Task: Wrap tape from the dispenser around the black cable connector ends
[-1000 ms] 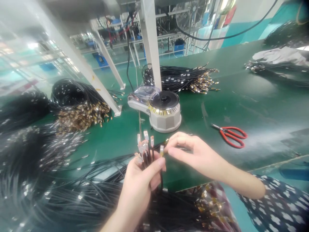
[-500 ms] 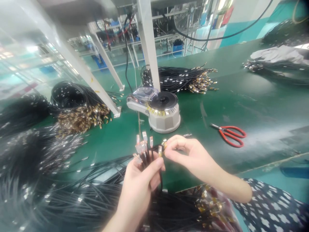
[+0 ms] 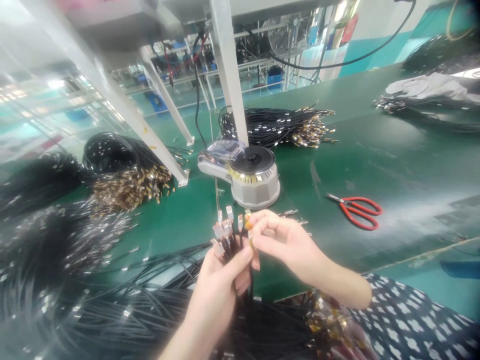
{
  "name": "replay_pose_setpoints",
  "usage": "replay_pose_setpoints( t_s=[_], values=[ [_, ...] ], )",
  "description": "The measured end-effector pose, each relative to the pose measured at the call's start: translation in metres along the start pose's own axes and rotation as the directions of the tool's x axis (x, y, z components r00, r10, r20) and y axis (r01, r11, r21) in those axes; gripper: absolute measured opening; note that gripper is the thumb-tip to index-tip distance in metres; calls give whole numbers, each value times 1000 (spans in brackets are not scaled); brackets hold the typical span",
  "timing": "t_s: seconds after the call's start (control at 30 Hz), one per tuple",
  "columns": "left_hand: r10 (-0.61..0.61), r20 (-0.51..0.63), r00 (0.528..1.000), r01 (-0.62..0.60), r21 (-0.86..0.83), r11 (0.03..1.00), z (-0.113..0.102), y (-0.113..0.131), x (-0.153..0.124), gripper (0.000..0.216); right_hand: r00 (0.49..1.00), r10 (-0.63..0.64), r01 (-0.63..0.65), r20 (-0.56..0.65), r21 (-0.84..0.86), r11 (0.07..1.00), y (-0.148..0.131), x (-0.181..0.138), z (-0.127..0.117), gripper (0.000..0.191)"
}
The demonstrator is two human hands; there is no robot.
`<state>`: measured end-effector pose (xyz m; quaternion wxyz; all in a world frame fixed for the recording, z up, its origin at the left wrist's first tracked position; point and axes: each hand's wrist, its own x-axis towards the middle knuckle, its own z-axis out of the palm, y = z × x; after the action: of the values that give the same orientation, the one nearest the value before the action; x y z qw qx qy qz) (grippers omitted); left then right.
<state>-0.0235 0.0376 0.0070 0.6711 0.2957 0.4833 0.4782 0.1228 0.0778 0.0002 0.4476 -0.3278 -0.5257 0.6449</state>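
Observation:
My left hand (image 3: 225, 282) is closed around several black cables (image 3: 235, 242), their silvery metal connectors (image 3: 225, 227) fanned upward above the thumb. To its right, the fingers of my right hand (image 3: 281, 237) are pinched together at a small yellow piece (image 3: 248, 225) that looks like tape. One connector with yellow on it stands at these fingertips, partly hidden by them. Just beyond both hands sits a round white tape dispenser (image 3: 255, 187) with a black disc on top and short yellow strips around its rim.
Red-handled pliers (image 3: 360, 210) lie on the green table (image 3: 412, 175) at right. A cable bundle (image 3: 277, 125) lies behind the dispenser, another coiled bundle (image 3: 120, 170) at left. Loose cables (image 3: 150, 310) spread over the front left. A white frame leg (image 3: 230, 75) rises behind the dispenser.
My right hand has moved left and closer to the cables in my left hand, bringing its pinched fingertips to the rightmost connector. My left hand keeps its hold.

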Motion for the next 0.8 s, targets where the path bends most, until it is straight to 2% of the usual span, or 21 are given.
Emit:
replay_pose_setpoints(
  t_s=[0.13,0.23,0.37,0.47,0.53,0.6,0.7,0.8],
  values=[
    [10,-40,999,-11,-8,1000,1,-1,0,29,999,-50,50,-16,-31,998,5,-2,4,17],
    [32,-78,996,-31,9,999,2,0,-3,27,993,-94,87,-71,-94,992,5,-8,6,12],
    [61,-36,997,-59,53,997,2,2,-4,24,991,-80,64,-105,-152,986,0,-10,3,12],
    [64,16,998,-65,62,996,-1,3,-3,23,998,51,-53,-24,-75,996,-5,-4,-1,15],
    [25,66,997,-28,43,999,-3,3,-2,26,995,90,-91,50,5,996,-7,0,-4,21],
    [-26,108,994,24,20,999,-5,3,-1,28,991,74,-79,114,37,996,-8,3,-8,24],
    [-55,152,987,55,5,998,-6,3,1,26,979,45,-40,198,-26,999,-8,4,-17,24],
    [-15,206,978,22,-33,999,-4,1,2,24,988,12,7,153,-122,992,-7,3,-29,20]
  ],
)
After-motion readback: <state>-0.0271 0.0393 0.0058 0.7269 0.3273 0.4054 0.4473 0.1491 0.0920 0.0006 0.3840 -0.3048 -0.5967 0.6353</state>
